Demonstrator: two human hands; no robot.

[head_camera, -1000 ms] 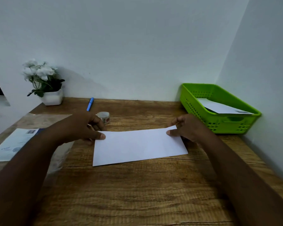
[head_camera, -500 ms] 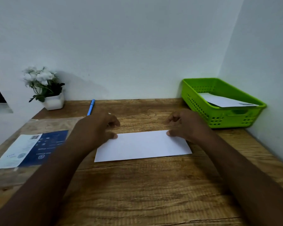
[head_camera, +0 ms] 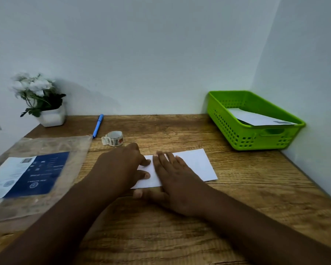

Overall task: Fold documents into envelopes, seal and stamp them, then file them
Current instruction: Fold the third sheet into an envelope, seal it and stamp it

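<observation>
A folded white sheet of paper [head_camera: 195, 165] lies flat in the middle of the wooden desk [head_camera: 180, 236]. My right hand [head_camera: 172, 180] lies flat on its left half, fingers straight and pressing down, thumb off the near edge. My left hand [head_camera: 122, 165] rests on the sheet's left end, fingertips touching the paper beside the right hand. A small roll of stamps [head_camera: 113, 138] sits just beyond the left hand. A green plastic basket [head_camera: 235, 129] at the back right holds a white envelope [head_camera: 256, 117].
A clear plastic packet with a blue and white label [head_camera: 31, 175] lies at the left. A blue pen [head_camera: 98, 125] lies near the back, and a white pot of white flowers [head_camera: 44, 104] stands at the back left corner. Walls close the back and right.
My right hand has slid from the sheet's right end to its left half and flattened. The left hand stays at the left end. The stamp roll shows again.
</observation>
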